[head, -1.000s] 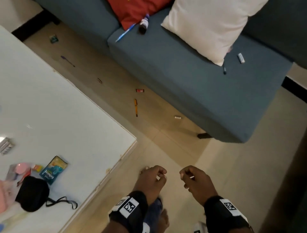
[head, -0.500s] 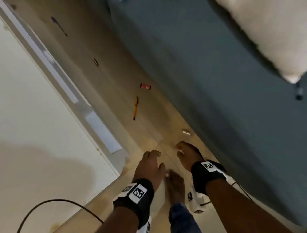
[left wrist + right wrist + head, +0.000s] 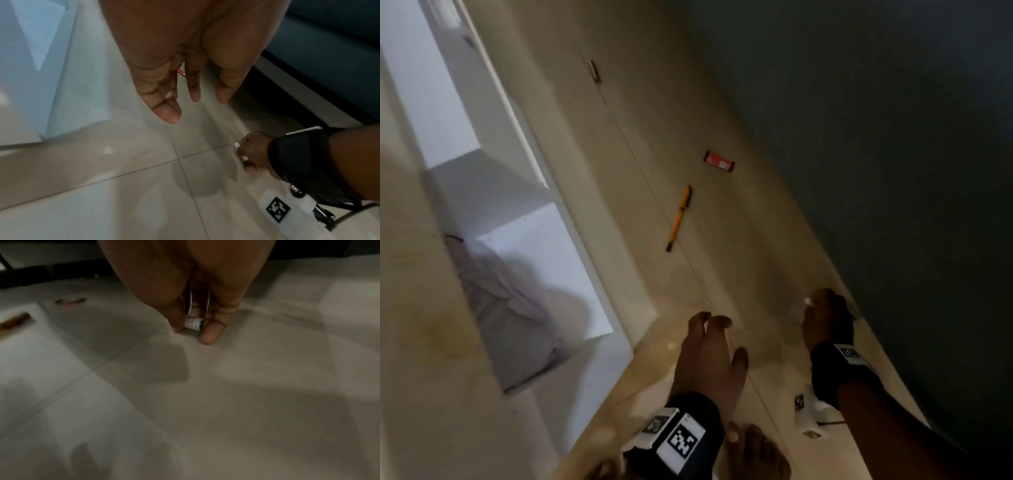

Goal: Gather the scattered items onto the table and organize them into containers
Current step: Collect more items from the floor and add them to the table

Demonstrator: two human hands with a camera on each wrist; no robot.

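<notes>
A small white cylinder (image 3: pixel 193 323) lies on the tiled floor by the sofa base. My right hand (image 3: pixel 193 333) is down at it, thumb and fingertips pinching its two sides; in the head view only a white tip (image 3: pixel 807 301) shows past the right hand (image 3: pixel 812 308). The left wrist view shows a second white bit lower in that right hand (image 3: pixel 245 153). My left hand (image 3: pixel 710 325) hovers above the floor, fingers spread and holding nothing. Farther along the floor lie an orange pen (image 3: pixel 679 218), a red flat item (image 3: pixel 718 161) and a small brown piece (image 3: pixel 594 71).
The dark teal sofa (image 3: pixel 893 137) runs along the right, close to my right hand. The white table's (image 3: pixel 599 270) corner and lower shelf stand on the left, with crumpled cloth (image 3: pixel 506 301) underneath. My bare foot (image 3: pixel 756 452) is on the tiles below my hands.
I have bent lower toward the floor. My right hand reached forward to the sofa base and closed its fingertips on the white cylinder. My left hand opened and moved forward.
</notes>
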